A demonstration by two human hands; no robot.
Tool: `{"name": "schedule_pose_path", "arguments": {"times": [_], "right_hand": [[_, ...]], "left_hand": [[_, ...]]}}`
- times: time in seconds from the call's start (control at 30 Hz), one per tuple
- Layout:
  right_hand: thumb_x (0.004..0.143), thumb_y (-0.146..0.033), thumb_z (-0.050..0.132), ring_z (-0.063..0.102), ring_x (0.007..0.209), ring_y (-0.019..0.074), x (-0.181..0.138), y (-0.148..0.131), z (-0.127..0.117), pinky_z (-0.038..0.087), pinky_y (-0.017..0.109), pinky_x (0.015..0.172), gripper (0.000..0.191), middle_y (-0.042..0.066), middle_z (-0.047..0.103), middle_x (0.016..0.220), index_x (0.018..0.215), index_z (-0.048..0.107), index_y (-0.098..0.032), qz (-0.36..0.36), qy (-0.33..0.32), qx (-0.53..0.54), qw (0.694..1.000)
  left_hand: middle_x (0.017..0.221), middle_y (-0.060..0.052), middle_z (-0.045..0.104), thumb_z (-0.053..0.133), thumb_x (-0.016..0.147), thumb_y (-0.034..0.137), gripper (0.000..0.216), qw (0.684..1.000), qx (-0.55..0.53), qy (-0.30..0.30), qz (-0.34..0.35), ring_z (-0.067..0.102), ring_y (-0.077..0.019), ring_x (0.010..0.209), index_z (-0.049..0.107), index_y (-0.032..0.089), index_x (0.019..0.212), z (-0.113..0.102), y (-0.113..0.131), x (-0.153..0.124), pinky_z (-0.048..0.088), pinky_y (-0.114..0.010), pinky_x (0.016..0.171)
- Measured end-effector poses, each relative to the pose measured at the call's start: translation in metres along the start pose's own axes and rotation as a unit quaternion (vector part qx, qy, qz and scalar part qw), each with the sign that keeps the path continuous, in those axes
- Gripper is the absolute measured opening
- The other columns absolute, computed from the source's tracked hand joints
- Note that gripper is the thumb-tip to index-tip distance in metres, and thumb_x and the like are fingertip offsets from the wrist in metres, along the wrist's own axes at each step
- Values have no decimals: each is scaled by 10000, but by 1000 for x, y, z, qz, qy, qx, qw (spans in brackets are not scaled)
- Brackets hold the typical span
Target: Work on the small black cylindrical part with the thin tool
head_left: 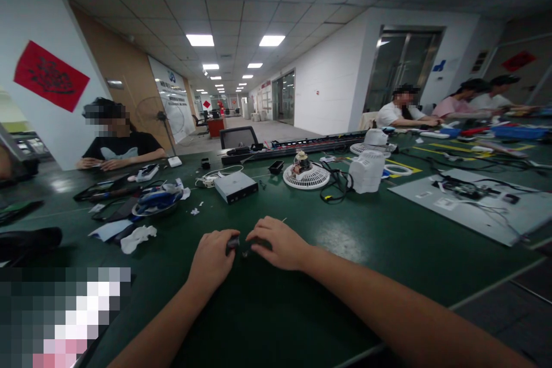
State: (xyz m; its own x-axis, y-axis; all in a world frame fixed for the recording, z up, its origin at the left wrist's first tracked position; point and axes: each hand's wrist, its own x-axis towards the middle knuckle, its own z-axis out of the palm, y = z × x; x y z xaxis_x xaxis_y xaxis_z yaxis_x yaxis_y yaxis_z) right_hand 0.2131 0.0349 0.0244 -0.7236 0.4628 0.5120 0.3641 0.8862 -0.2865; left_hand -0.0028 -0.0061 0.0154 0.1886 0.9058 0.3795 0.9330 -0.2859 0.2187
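Observation:
Both my hands rest close together on the dark green table (345, 241), near its front edge. My left hand (212, 260) is curled into a fist around a small dark cylindrical part (233, 243) that sticks out toward the right. My right hand (279, 243) lies palm down with its fingers bent and pinched at a tiny dark piece (246, 253) next to that part. What the tiny piece is cannot be made out.
A grey box (235, 186), a white fan grille with a motor (306, 175) and a white fan housing (366, 171) lie further back. Cables, a blue-and-white device (157, 198) and crumpled paper (138, 237) lie to the left. A grey mat (474, 201) lies right. Several people sit around the table.

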Motion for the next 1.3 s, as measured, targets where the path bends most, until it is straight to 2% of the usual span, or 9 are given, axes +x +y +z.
{"name": "schedule_pose_path", "arguments": {"times": [0.1,0.27,0.43,0.53,0.63,0.73,0.83,1.07,1.3], "right_hand": [[862,-397,707,567,925,230,5,-5,13,439,345,810,387,83,644,1030,1188,658,-194,13,-53,-54,997],[881,-298,697,571,849,202,8,-3,17,412,308,742,149,35,689,887,997,717,-206,24,-118,-90,989],[786,-359,801,583,857,202,4,5,13,414,298,725,248,34,697,913,907,679,-180,69,-94,-61,991],[766,-343,821,588,828,198,4,9,12,404,281,677,220,24,696,813,870,709,-186,99,-92,-36,990],[781,-300,812,585,805,191,5,10,9,401,270,651,158,22,688,743,875,744,-193,114,-44,-14,992],[791,-259,805,579,820,183,5,11,9,423,274,702,118,22,708,787,878,753,-199,71,0,9,997],[782,-240,810,574,812,181,4,13,10,436,281,729,105,24,711,813,852,749,-191,28,-1,18,999],[825,-181,761,581,837,190,3,14,9,456,290,743,78,39,704,832,888,716,-168,16,62,20,998],[787,-213,803,593,813,180,3,12,6,456,296,763,107,32,704,821,818,708,-174,-12,81,35,996]], "left_hand": [[1104,-76,731,574,814,125,365,999,17,-19,-20,658,-280,1031,670,209,1156,0,0,2,472,-429,924],[1161,-75,720,562,829,136,366,998,20,-28,-49,646,-260,1077,667,194,1174,-1,1,4,457,-398,956],[1128,-55,728,590,798,130,375,999,-12,-19,-26,657,-265,1058,672,214,1154,0,1,2,470,-411,953],[1110,-40,729,608,786,117,366,999,-49,-10,2,662,-261,1041,679,234,1125,2,0,1,485,-416,943],[1136,-31,716,628,784,104,351,995,-92,-3,32,654,-252,1057,682,249,1100,4,1,0,492,-419,948],[1134,-26,713,657,784,113,357,990,-127,2,58,656,-242,1053,671,256,1110,5,3,-1,509,-410,939],[1107,-24,719,686,773,114,403,987,-142,6,80,666,-237,1032,651,259,1147,4,4,-3,531,-395,916],[1108,-19,710,707,794,156,422,984,-149,17,92,677,-224,1003,611,276,1187,8,2,-7,556,-378,881],[1117,-21,710,732,783,166,465,979,-161,48,119,683,-218,999,587,271,1212,7,6,-11,568,-375,884]]}}
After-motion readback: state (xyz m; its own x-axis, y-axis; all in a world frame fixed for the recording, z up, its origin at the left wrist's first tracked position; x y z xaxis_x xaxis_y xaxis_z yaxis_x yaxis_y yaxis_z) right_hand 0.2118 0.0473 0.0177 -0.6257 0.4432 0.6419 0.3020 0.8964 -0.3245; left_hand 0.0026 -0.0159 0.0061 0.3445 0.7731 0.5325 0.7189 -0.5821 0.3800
